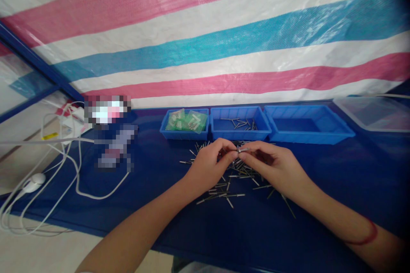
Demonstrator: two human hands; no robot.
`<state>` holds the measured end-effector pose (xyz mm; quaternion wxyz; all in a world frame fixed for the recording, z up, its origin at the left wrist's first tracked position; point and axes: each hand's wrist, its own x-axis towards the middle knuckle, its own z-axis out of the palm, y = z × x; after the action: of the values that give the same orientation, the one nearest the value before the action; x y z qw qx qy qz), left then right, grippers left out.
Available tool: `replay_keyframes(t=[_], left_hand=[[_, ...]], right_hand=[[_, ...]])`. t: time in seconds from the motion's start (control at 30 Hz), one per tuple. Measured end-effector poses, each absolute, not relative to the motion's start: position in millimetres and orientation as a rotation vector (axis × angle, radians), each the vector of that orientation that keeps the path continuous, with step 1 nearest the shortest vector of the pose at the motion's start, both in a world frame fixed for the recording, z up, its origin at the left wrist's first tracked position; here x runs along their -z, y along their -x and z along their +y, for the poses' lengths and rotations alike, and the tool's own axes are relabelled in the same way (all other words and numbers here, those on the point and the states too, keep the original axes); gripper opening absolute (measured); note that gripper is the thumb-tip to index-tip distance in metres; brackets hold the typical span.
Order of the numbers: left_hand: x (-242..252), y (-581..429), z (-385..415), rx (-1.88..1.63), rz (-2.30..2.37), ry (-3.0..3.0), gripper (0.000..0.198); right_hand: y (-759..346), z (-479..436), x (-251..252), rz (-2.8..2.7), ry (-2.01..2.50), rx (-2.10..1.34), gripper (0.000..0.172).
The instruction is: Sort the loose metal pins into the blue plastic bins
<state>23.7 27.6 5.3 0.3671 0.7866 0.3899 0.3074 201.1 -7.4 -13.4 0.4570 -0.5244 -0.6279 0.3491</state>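
My left hand (211,160) and my right hand (272,162) meet above a scattered pile of thin metal pins (230,185) on the blue table cover (160,204). Both hands pinch a small metal pin (242,150) between their fingertips, held roughly level. The left fingers are curled on its left end, and the right thumb and fingers grip its right end. A red band circles my right forearm.
Three blue bins stand behind the pile: the left bin (166,130) holds green packets, the middle bin (218,126) holds a few pins, the right bin (320,136) looks bare. A clear tray (374,113) sits far right. White cables (64,166) lie at the left. A striped tarp hangs behind.
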Motion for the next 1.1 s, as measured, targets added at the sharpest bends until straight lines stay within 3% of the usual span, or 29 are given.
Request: replay_keyframes(t=[0.27,0.7,1.1], left_hand=[[-3.1,-25.8,26.8,-0.824,0.896,-1.911,0.015],[-6.1,-23.1,22.8,-0.847,1.108,-2.510,0.017],[-4.8,-23.6,25.8,-0.781,0.960,-2.378,0.018]], right_hand=[[-193.7,-9.1,12.5,-1.436,1.168,-1.068,0.019],[-202.4,-11.5,10.4,-1.569,1.261,-0.812,0.015],[-201.7,-13.1,14.1,-1.606,1.234,-0.735,0.018]])
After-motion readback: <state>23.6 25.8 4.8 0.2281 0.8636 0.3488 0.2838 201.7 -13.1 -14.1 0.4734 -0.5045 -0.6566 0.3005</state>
